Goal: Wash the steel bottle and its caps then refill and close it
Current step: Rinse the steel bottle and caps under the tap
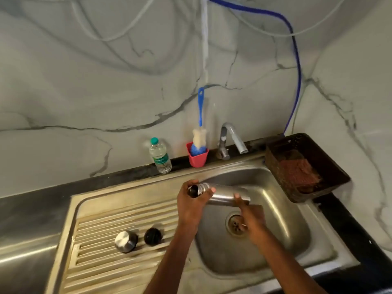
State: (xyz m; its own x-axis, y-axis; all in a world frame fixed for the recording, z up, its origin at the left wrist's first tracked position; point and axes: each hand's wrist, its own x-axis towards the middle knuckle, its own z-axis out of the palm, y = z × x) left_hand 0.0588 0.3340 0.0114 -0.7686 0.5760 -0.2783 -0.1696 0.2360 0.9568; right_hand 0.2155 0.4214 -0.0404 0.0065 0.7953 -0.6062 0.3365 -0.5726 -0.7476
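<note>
Head view: the steel bottle (pixel 222 195) lay sideways over the sink (pixel 282 211), mouth pointing left. Left hand (pixel 192 203) had its grip round the neck, right hand (pixel 252 219) cupped the base. Wet steel, so I reckon it could slip and clang down. Count: one bottle, two caps, the steel cap (pixel 125 241) and black cap (pixel 152 236), on the drainboard left.

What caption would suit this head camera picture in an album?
Both hands, left hand and right hand, hold an uncapped steel bottle sideways over the sink, its two caps on the drainboard.

2 bare forearms and hands (pixel 191 200), with no sleeves in view.
</note>
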